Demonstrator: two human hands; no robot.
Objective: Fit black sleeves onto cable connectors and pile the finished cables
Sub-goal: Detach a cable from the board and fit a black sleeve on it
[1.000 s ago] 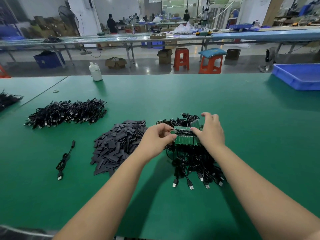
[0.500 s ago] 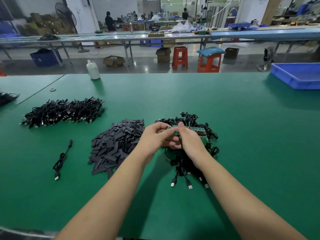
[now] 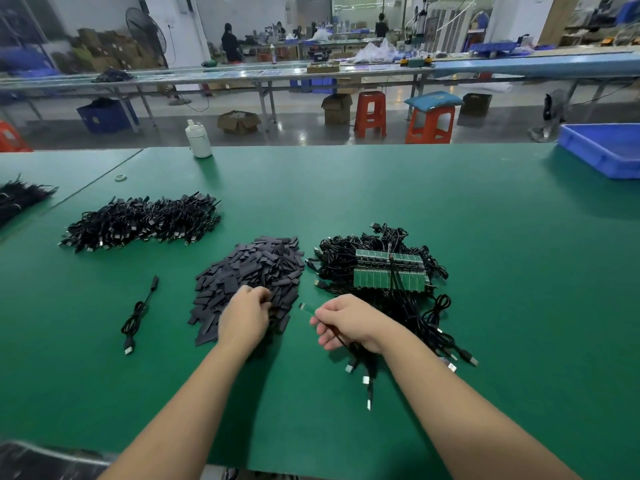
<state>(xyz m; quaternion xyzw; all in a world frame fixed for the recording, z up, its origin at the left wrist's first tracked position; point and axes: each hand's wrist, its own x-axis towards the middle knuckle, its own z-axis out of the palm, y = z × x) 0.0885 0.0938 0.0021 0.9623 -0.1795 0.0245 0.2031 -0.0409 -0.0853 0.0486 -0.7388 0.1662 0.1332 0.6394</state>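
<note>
Off the bundle [image 3: 389, 271], left hand [image 3: 244, 318] reaches sleeves [image 3: 249, 271].

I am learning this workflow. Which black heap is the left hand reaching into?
The left hand is in the middle heap of flat sleeves, not the cable heap far left or the tangled cables with green boards.

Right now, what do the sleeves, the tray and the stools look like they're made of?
Sleeves: thin, flat, matte dark grey strips, likely soft plastic or rubber tubing.
Tray: moulded blue plastic, by its uniform colour and rounded rim.
Stools: orange-red plastic, slightly glossy, moulded in one piece.
</note>
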